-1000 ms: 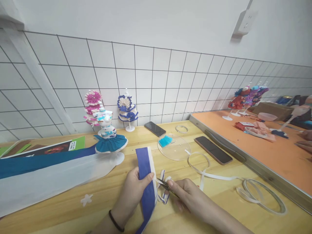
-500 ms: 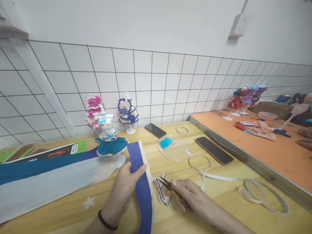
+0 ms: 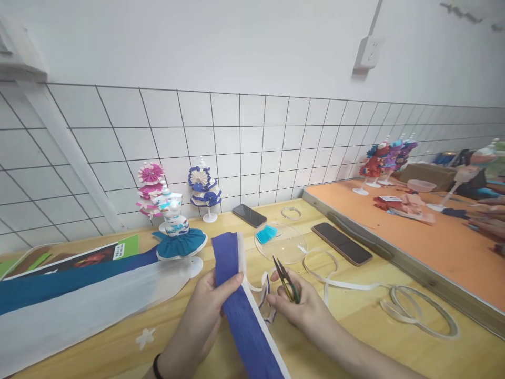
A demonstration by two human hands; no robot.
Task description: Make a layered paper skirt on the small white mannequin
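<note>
My left hand (image 3: 207, 305) pinches a purple strip (image 3: 252, 331) with a white edge, thumb on its front; I cannot tell whether it is paper or cloth. In my right hand (image 3: 311, 310) is a pair of thread snips (image 3: 286, 279), pointing up with the blade tips slightly apart, to the right of the strip. Between the hands curls a narrow white trimming (image 3: 265, 295) with a purple edge, close to my right fingers. Behind my left hand stands a small dress form (image 3: 173, 210) in a teal skirt (image 3: 182, 243).
Pink and purple ruffled models (image 3: 205, 192) stand by the gridded wall. A clear round plate (image 3: 290, 245) bears blue pieces (image 3: 266, 234). Two phones (image 3: 341, 243) and loose white tape (image 3: 422, 310) lie rightward. White and teal sheets (image 3: 98, 300) spread left. Another person's hands (image 3: 489, 221) show over the orange table (image 3: 445, 247).
My right hand has lifted the snips from the white trimming and turned them upward. My left hand has tilted the purple strip, its lower end swinging right. The view has shifted slightly.
</note>
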